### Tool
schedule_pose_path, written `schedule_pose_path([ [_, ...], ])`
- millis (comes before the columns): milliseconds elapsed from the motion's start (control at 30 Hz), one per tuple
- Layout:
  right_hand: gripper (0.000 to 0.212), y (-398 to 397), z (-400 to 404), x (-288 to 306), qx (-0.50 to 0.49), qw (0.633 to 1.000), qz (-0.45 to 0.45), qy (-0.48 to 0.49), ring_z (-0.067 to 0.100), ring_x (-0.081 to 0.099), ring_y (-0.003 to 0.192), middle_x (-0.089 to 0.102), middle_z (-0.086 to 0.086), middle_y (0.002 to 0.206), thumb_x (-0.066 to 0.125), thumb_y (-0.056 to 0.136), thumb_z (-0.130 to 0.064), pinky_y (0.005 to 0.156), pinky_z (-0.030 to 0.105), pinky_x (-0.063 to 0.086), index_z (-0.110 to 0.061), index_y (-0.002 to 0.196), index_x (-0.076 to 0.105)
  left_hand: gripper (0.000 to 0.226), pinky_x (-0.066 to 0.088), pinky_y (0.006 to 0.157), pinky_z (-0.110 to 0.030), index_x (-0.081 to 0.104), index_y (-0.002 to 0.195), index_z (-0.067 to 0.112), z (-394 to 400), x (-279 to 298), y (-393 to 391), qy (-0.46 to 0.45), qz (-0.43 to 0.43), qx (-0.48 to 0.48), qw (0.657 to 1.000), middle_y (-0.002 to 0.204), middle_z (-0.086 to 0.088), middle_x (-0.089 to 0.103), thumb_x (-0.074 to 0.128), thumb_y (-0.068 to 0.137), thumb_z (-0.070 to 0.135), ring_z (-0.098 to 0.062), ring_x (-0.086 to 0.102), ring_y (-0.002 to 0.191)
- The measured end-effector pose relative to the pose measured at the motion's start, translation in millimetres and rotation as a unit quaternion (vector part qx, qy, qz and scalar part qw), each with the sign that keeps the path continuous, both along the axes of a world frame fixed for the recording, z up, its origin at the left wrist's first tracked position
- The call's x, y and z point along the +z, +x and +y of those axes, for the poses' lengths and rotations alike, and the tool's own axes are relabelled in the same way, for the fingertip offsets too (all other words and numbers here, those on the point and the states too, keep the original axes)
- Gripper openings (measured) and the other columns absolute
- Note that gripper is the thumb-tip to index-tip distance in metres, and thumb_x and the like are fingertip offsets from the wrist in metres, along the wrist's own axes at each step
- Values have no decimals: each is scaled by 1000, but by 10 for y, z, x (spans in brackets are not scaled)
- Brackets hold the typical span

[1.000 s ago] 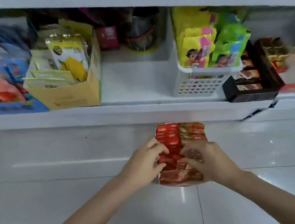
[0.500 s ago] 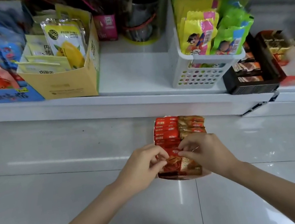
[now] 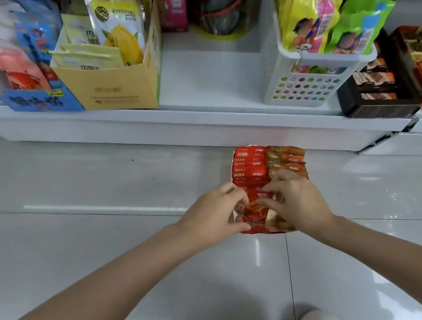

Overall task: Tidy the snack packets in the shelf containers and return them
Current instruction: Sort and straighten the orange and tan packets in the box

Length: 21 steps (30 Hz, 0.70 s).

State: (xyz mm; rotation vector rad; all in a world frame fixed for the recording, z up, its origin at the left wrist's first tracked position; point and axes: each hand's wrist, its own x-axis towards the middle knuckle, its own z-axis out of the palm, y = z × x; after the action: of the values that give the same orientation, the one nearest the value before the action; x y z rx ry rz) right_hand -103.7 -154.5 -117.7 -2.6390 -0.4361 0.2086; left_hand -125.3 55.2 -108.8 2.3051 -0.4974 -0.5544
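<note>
Left hand (image 3: 215,215), right hand (image 3: 297,201) curled, seemingly pinching snack packets (image 3: 256,177)

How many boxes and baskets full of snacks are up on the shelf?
4 show plainly: a blue box far left, a yellow cardboard box beside it, a white basket right of the gap, and a black tray next. More may hide past the right edge.

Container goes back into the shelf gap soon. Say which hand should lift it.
Probably left: the left hand sits at the snack container's outer side edge, while the right hand lies across the packets.
</note>
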Motion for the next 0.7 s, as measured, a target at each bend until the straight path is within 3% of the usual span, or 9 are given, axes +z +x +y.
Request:
schedule_pose_path([
  [167,27,10,-3,15,-11,999,28,-12,12,55,77,61,-1,91,80,81,-29,71,30,50,-10,101,78,43,48,95,-36,56,123,21,-20,5,45,51,-9,-51,997,126,5,49,74,86,36,-15,55,112],
  [300,17,-93,7,-9,-50,998,34,9,5,52,74,54,-11,87,81,81,-23,71,15,41,-11,93,80,42,48,88,-26,52,118,26,-4,-90,0,0,-10,-37,999,121,13,50,75,85,36,-5,53,100],
  [400,9,-188,11,-28,-104,993,40,35,-5,53,79,54,-21,83,82,80,-19,73,4,38,-14,87,81,27,47,79,-24,54,103,24,14,-179,-35,-29,-4,-54,998,105,14,55,72,87,36,-3,53,90],
  [467,1,-267,29,-34,-160,983,66,56,-8,59,76,62,-22,77,81,82,-20,73,5,42,-20,83,80,18,44,71,-21,62,93,22,21,-249,-31,-35,-20,-69,997,95,13,58,70,89,38,-4,54,81],
  [567,8,-374,69,-1,-231,963,110,89,-5,66,65,68,-18,64,76,87,-21,64,14,51,-24,80,77,15,35,59,-5,66,95,25,29,-341,-9,-65,-15,-63,996,81,19,54,68,90,40,8,53,66],
  [700,10,-417,166,79,-261,956,117,66,-8,61,63,66,-18,72,70,92,-25,60,6,43,-18,93,78,16,38,66,-15,73,98,24,20,-336,39,-48,-20,-101,993,85,15,59,65,93,37,0,51,72],
])
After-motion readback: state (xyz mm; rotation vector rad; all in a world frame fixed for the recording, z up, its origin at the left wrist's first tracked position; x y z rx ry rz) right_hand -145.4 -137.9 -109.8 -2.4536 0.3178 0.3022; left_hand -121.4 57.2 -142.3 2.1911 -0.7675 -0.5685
